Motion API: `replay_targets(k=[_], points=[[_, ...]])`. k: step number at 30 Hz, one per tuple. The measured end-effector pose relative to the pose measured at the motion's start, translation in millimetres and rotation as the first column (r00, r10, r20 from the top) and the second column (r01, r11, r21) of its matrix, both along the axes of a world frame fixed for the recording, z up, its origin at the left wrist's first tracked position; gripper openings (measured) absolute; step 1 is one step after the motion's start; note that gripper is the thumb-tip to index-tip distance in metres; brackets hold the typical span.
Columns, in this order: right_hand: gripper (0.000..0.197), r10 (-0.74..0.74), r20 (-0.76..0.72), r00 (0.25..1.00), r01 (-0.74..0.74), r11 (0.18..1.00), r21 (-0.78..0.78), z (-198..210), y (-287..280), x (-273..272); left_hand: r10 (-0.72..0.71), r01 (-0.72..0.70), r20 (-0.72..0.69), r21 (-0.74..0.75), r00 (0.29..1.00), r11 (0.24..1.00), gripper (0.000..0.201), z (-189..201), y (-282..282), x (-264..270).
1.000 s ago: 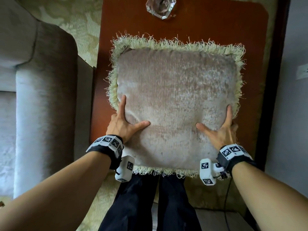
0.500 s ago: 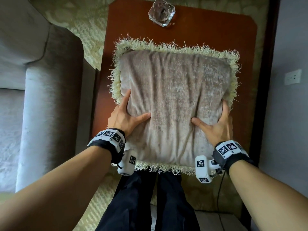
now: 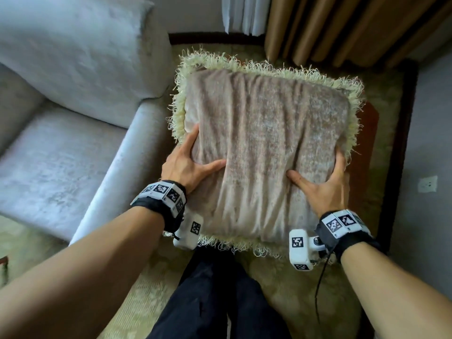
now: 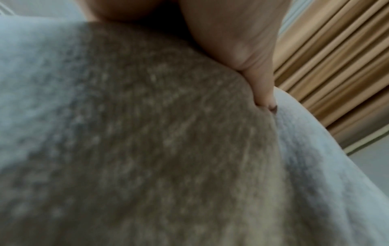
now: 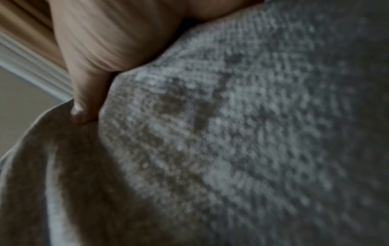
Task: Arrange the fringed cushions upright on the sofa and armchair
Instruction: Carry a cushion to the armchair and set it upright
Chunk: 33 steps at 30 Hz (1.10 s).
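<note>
Both hands, left (image 3: 186,165) and right (image 3: 322,184), grip the cushion (image 3: 264,148) by its sides. Armchair (image 3: 73,133) just left; table (image 3: 369,128) beneath; curtain (image 3: 342,28) beyond.

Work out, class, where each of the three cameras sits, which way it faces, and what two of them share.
Head: on the head, looking down at the fringed cushion, armchair; both forearms, left hand, right hand, legs show.
Left wrist: along the hand; thumb pressed into cushion.
Right wrist: the same, mirrored.
Shared: all show cushion fabric and brown curtains.

Tan pleated curtains (image 3: 342,28) behind patterned carpet (image 3: 137,297), wall socket (image 3: 427,184)
</note>
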State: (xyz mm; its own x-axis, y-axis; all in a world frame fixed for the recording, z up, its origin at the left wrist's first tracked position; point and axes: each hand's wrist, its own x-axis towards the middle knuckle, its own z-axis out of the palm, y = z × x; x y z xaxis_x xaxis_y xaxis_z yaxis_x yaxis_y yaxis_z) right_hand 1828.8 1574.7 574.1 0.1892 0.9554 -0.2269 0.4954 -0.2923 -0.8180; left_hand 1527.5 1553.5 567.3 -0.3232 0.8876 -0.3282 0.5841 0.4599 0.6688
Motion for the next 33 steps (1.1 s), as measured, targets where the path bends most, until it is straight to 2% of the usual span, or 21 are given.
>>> replay_targets(k=[4,7,15,20,26,33], points=[[0.113,0.125,-0.003,0.992,-0.124,0.987,0.099,39.7,-6.2,-45.3,0.131,-0.133,0.021,0.105,0.991,0.986,0.107,49.5,-43.0,-43.1],[0.111,0.22,-0.023,0.975,-0.214,0.963,0.162,65.9,-15.5,-93.0,0.226,-0.218,-0.047,0.135,0.973,0.967,0.108,82.8,-79.7,-83.0],[0.112,0.407,-0.075,0.91,-0.38,0.894,0.239,119.3,-59.1,-247.4,0.413,-0.386,-0.125,0.195,0.902,0.902,0.106,146.7,-180.8,-214.5],[0.111,0.443,-0.047,0.895,-0.411,0.862,0.298,127.9,-101.3,-366.0,0.47,-0.43,-0.113,0.26,0.876,0.864,0.107,158.2,-237.4,-325.3],[0.119,0.387,0.009,0.922,-0.365,0.86,0.358,122.9,-143.8,-501.7,0.461,-0.413,-0.112,0.298,0.88,0.861,0.107,162.3,-275.5,-464.5],[0.117,0.318,-0.021,0.948,-0.29,0.889,0.355,113.2,-153.6,-590.9,0.408,-0.362,-0.11,0.295,0.906,0.884,0.11,153.1,-272.1,-568.3]])
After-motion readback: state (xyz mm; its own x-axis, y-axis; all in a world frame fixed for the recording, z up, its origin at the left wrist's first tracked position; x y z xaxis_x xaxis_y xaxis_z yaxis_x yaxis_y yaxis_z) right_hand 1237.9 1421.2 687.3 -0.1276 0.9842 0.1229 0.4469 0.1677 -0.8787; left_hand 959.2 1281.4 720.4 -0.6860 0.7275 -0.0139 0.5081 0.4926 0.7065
